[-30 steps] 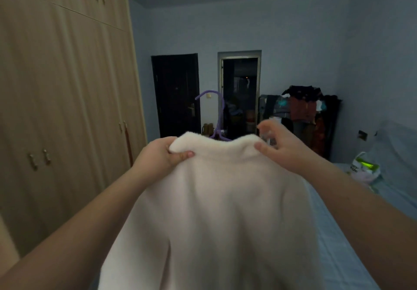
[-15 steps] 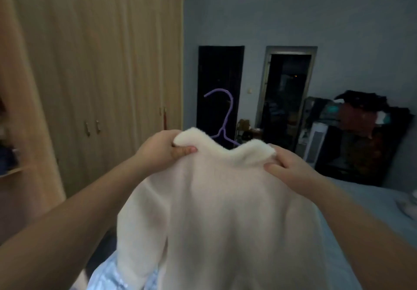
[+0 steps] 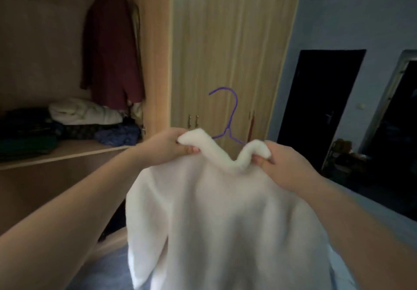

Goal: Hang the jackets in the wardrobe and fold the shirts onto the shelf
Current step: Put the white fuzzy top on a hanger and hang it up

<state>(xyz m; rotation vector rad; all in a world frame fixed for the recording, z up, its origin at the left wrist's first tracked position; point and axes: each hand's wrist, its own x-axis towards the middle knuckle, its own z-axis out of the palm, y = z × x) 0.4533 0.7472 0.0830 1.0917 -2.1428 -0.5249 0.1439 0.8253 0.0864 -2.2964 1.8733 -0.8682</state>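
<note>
A white fleece jacket (image 3: 225, 217) hangs in front of me on a purple hanger (image 3: 231, 113), whose hook sticks up above the collar. My left hand (image 3: 167, 148) grips the collar's left side, and my right hand (image 3: 284, 165) grips its right side. The open wardrobe (image 3: 155, 41) is at the left. A dark red jacket (image 3: 111, 50) hangs inside it. Below that, a shelf (image 3: 74, 148) holds folded clothes (image 3: 83, 113).
Closed wardrobe doors (image 3: 225, 52) stand straight ahead behind the hanger. A dark doorway (image 3: 316, 104) is at the right. The blue bed (image 3: 108, 269) lies under the jacket. Dark clutter (image 3: 345, 154) sits on the floor at the far right.
The view has swung left, so the open wardrobe with the red jacket and shelf now shows. Both hands still hold the white jacket's collar, carried toward the wardrobe.
</note>
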